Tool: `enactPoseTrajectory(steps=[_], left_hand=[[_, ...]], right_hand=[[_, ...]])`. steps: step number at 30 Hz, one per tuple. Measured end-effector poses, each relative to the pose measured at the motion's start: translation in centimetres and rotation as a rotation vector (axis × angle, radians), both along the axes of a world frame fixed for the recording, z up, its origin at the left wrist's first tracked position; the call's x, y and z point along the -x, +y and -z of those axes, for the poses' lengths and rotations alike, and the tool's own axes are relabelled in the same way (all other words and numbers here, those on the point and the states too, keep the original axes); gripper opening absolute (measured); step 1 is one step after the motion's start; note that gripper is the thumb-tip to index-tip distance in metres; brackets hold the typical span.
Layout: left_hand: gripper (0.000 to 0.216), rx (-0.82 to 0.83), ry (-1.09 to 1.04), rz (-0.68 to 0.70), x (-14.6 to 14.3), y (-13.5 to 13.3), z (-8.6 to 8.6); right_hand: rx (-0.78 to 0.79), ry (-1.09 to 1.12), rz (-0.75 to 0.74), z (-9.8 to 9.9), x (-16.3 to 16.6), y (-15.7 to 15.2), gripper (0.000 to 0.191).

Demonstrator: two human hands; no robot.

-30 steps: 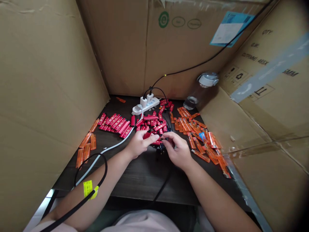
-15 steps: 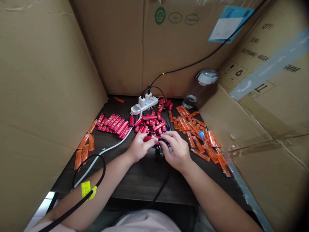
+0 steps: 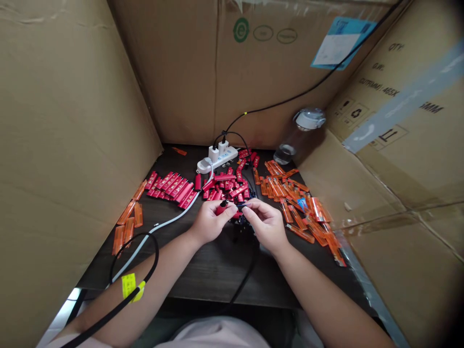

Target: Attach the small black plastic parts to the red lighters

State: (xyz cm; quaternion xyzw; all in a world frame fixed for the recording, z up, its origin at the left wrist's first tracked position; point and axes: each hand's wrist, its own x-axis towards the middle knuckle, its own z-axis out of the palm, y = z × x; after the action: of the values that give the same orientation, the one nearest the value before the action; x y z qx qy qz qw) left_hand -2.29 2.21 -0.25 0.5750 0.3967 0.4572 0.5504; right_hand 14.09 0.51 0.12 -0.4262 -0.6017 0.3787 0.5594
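Observation:
My left hand (image 3: 210,221) is closed round a red lighter case (image 3: 221,208), whose dark end shows above the fingers. Its thumb points toward my right hand (image 3: 266,224), whose thumb and forefinger are pinched together close by. Something small and dark seems to be between those fingertips, but I cannot make out what it is. Under and behind both hands lie small black parts (image 3: 242,226), partly hidden. Beyond them is a loose heap of red lighter cases (image 3: 226,183). More red cases (image 3: 170,186) lie in a slanted row on the left.
Orange see-through lighters (image 3: 284,188) are strewn along the right, with several orange lighters (image 3: 128,227) on the left. A white power strip (image 3: 217,159) with plugs stands behind. A water bottle (image 3: 300,135) stands at the back right. Cables cross the dark table (image 3: 203,270); cardboard walls (image 3: 181,72) enclose it.
The fingers of my right hand have drawn in to a tighter pinch. My left hand keeps the red case nearly in place. The view has shifted slightly.

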Motion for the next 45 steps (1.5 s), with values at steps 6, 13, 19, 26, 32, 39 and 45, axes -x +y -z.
enactPoseTrajectory(steps=[6, 13, 19, 26, 32, 39, 45], left_hand=[[0.028, -0.168, 0.207, -0.055, 0.0, -0.5, -0.7], [0.033, -0.279, 0.365, -0.049, 0.1, -0.4, -0.2], [0.028, -0.311, 0.409, -0.074, -0.1, -0.2, 0.2], [0.023, -0.347, 0.427, -0.087, -0.2, -0.3, 0.1], [0.020, -0.398, 0.413, -0.084, -0.1, -0.2, 0.0], [0.021, -0.406, 0.378, -0.069, -0.2, -0.2, 0.3], [0.021, -0.331, 0.303, -0.037, -0.3, -0.3, 0.4]], right_hand=[[-0.062, -0.050, 0.042, -0.1, -0.2, 0.0, 0.009], [-0.137, -0.055, 0.207, -0.3, -0.4, 0.0, 0.008], [-0.157, -0.033, 0.210, -0.3, -0.3, -0.1, 0.006], [-0.155, -0.062, 0.172, -0.2, -0.4, 0.1, 0.005], [-0.142, -0.104, 0.158, -0.2, -0.5, 0.1, 0.008], [-0.104, -0.141, 0.099, -0.2, -0.5, 0.2, 0.009], [-0.139, -0.164, 0.058, -0.1, -0.7, 0.3, 0.007]])
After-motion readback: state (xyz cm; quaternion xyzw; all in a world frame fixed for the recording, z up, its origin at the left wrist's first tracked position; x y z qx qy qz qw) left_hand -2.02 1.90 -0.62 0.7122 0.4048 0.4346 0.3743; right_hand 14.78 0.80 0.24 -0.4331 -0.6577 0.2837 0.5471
